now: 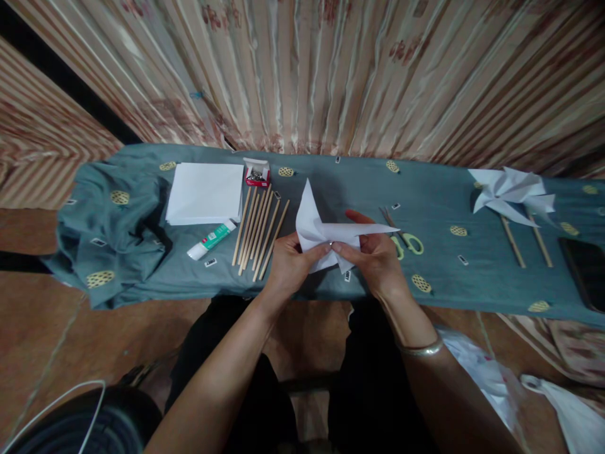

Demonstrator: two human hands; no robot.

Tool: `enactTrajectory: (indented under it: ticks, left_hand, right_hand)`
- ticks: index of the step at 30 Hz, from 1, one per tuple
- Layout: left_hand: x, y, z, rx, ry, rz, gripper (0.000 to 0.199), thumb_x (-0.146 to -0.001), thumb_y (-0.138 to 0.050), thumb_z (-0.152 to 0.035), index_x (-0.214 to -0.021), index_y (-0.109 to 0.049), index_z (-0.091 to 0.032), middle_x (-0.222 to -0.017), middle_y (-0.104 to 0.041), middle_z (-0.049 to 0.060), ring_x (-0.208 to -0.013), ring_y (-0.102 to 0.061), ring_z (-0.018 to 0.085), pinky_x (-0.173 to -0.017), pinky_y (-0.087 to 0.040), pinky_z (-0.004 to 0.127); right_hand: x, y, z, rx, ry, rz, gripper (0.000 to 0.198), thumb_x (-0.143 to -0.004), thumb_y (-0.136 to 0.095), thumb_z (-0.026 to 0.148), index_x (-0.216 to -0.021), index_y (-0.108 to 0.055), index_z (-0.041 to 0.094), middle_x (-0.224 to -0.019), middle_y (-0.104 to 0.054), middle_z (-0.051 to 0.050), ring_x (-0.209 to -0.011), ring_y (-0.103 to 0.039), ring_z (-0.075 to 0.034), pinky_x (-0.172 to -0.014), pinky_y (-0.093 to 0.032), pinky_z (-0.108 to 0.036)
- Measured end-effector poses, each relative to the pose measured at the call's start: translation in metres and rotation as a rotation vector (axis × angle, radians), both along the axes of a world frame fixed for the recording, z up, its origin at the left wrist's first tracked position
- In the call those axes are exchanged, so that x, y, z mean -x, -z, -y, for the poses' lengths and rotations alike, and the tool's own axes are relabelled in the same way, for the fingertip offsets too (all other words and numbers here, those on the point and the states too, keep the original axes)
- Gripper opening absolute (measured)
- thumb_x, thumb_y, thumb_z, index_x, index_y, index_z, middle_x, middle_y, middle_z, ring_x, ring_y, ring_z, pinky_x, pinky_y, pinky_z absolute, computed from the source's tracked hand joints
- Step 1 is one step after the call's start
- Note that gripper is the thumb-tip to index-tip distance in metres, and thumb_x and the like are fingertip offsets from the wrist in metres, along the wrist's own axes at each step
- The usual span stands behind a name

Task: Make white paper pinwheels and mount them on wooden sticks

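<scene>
A white paper pinwheel (309, 217) is held above the cloth in front of me, its blades folded in toward the centre. My left hand (293, 265) grips its left side, thumb pressed near the middle. On the other side my right hand (380, 261) pinches the paper, its thumb meeting the left one at a small shiny pin (331, 243). Fingers beneath the paper are mostly hidden. Just beyond the right hand lie scissors (412, 243) with yellow-green handles, partly covered by that hand. Several wooden sticks (255, 230) rest left of the left hand.
A paper stack (205, 194), a glue stick (212, 239) and an open red box of metal pins (257, 173) sit on the left. Finished-looking pinwheels on sticks (513, 192) and a dark phone (583, 271) lie at the right of the cloth-covered table (439, 277). A pleated curtain (302, 75) hangs behind.
</scene>
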State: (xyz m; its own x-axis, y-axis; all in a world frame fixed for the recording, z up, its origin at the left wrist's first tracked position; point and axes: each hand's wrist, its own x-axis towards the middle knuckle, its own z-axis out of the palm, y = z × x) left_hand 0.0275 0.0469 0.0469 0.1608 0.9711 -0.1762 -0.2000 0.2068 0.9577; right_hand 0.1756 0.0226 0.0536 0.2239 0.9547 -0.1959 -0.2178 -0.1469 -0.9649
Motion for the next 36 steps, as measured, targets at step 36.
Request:
enactTrajectory:
  ticks: [36]
  left_hand:
    - [0.0009,0.0006,-0.0025,-0.024,-0.019,-0.056,0.024,-0.058,-0.085,-0.027,-0.076,-0.077,-0.013,-0.076,-0.077,0.005,-0.069,-0.069,0.019,-0.07,-0.055,0.032]
  right_hand:
    - [0.0024,0.0046,0.0003,0.016,0.021,0.044,0.063,-0.059,-0.086,0.028,-0.117,-0.062,0.018,-0.087,-0.077,-0.004,-0.081,-0.074,-0.024,-0.076,-0.062,-0.037]
